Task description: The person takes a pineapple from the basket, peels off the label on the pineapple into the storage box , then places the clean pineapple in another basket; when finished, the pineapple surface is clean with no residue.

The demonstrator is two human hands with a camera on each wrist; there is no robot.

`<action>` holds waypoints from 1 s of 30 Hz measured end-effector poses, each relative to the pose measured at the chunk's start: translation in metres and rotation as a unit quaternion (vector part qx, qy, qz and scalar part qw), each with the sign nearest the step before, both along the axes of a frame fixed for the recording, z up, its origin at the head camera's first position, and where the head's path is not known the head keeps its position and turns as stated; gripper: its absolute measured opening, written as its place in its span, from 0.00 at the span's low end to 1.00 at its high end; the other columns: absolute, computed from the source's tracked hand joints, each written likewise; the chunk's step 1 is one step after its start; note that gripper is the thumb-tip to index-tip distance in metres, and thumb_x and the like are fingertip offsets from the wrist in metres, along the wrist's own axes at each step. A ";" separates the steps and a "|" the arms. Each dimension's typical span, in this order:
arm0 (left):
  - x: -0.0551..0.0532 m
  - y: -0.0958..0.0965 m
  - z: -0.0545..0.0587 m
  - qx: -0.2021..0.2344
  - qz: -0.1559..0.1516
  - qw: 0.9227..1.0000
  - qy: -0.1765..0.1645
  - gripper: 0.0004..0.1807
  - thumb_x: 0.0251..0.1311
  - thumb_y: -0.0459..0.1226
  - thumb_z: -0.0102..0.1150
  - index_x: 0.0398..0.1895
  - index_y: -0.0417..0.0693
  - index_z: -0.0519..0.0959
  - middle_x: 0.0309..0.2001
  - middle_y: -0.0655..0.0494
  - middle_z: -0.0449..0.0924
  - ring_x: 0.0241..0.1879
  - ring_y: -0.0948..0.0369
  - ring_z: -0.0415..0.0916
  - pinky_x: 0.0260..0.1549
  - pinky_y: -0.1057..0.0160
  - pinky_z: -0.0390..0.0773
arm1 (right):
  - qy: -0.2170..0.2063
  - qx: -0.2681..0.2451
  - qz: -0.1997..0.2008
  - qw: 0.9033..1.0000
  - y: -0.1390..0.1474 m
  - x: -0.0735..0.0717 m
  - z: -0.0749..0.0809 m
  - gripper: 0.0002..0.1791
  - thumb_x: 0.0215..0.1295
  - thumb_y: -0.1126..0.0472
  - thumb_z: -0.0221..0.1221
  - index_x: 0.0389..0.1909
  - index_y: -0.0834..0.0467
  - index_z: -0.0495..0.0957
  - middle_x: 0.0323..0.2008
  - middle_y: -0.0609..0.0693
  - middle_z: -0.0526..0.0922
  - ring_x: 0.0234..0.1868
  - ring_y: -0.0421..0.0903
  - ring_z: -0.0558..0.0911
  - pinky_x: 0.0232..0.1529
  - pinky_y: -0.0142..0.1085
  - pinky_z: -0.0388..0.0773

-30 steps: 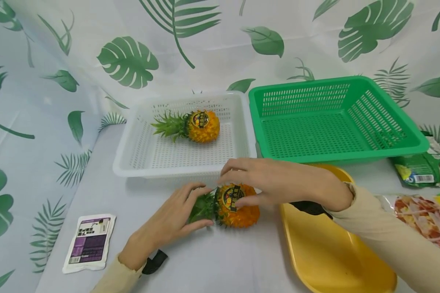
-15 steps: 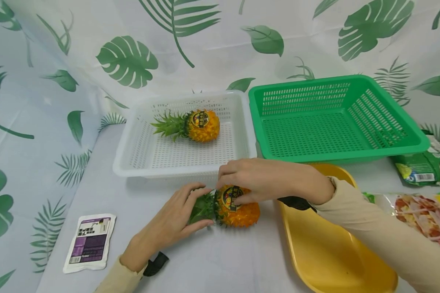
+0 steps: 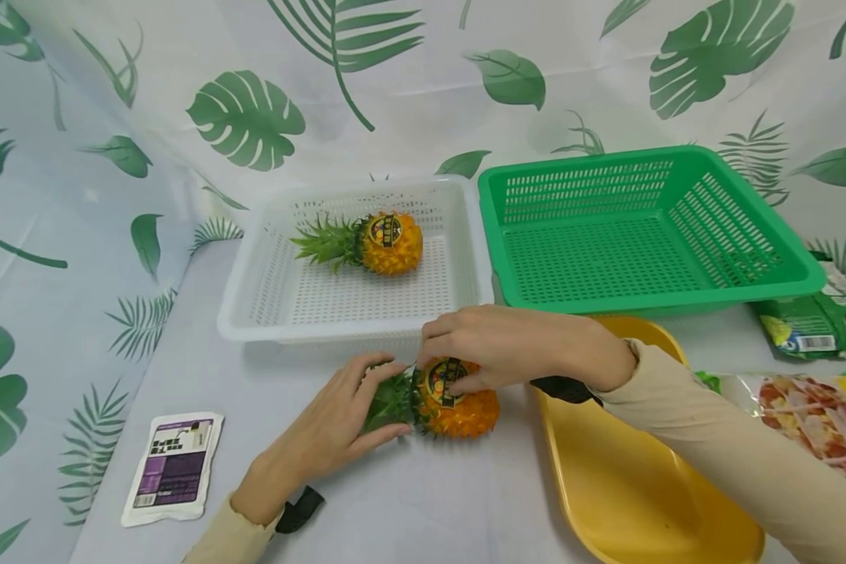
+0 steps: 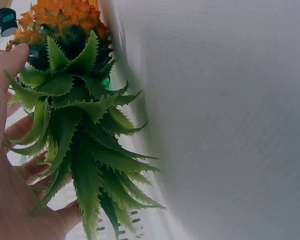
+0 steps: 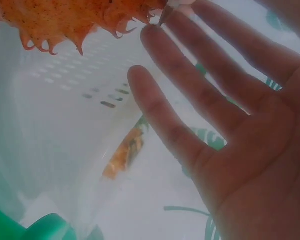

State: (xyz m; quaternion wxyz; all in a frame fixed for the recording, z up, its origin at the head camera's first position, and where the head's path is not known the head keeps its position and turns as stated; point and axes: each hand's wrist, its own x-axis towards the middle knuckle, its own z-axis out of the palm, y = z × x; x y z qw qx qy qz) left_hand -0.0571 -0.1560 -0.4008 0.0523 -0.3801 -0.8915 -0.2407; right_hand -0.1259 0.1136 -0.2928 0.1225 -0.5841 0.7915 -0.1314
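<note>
A small orange pineapple point(image 3: 468, 415) with a black round label lies on its side on the table, its green crown point(image 4: 85, 130) toward the left. My left hand point(image 3: 334, 419) is curved round the crown, thumb on the near side and fingers behind the leaves. From above, my right hand point(image 3: 497, 345) holds the fruit, thumb on the label and fingertips toward the far side. In the right wrist view the right fingers point(image 5: 175, 75) reach to the spiny orange skin point(image 5: 65, 20). Behind it, a second pineapple point(image 3: 391, 243) lies in the white basket point(image 3: 317, 330).
A green basket point(image 3: 663, 301) stands at the back right, beside the white one. Under the right forearm is a yellow tray point(image 3: 620, 486). Packaged meat point(image 3: 811, 423) and a green bag point(image 3: 807, 329) lie at the far right; a purple-and-white packet point(image 3: 172, 470) lies at the left.
The right hand and forearm have shifted slightly left, the thumb and fingers closing in on the labelled pineapple. The left hand and both pineapples stay where they were.
</note>
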 end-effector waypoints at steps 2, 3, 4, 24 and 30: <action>0.000 0.000 0.000 -0.001 0.000 1.000 0.000 0.38 0.74 0.59 0.56 0.75 0.45 0.65 0.69 0.43 0.66 0.61 0.50 0.73 0.59 0.46 0.76 | -0.001 0.003 0.000 1.000 -0.001 0.000 0.001 0.17 0.67 0.57 0.72 0.54 0.58 0.84 0.48 0.49 0.83 0.47 0.44 0.83 0.51 0.38 0.83; 0.000 0.000 0.000 -0.001 0.001 1.000 0.001 0.38 0.74 0.60 0.56 0.75 0.45 0.65 0.69 0.43 0.66 0.61 0.51 0.73 0.58 0.46 0.77 | -0.001 0.003 0.001 1.000 -0.001 0.000 0.001 0.17 0.67 0.57 0.72 0.54 0.58 0.84 0.48 0.49 0.83 0.47 0.44 0.83 0.51 0.38 0.83; 0.000 -0.001 -0.001 -0.001 0.001 1.000 0.001 0.38 0.74 0.60 0.56 0.75 0.46 0.65 0.69 0.44 0.66 0.61 0.51 0.73 0.58 0.47 0.77 | -0.001 0.003 0.002 1.000 -0.001 0.000 0.001 0.17 0.67 0.58 0.72 0.53 0.57 0.85 0.48 0.49 0.83 0.47 0.45 0.83 0.51 0.38 0.83; 0.002 -0.001 -0.001 -0.010 0.009 1.000 -0.004 0.38 0.73 0.58 0.59 0.76 0.48 0.64 0.69 0.45 0.65 0.59 0.51 0.74 0.55 0.47 0.78 | 0.052 -0.073 0.037 0.995 0.001 0.009 0.000 0.07 0.64 0.65 0.73 0.41 0.54 0.88 0.37 0.44 0.82 0.39 0.40 0.84 0.43 0.31 0.82; 0.002 -0.001 0.000 -0.008 0.009 1.000 -0.005 0.38 0.72 0.56 0.62 0.76 0.47 0.65 0.69 0.44 0.65 0.59 0.51 0.74 0.56 0.46 0.78 | 0.046 -0.109 0.023 0.993 0.022 0.018 0.005 0.06 0.65 0.64 0.72 0.37 0.49 0.87 0.36 0.39 0.80 0.37 0.37 0.81 0.41 0.33 0.81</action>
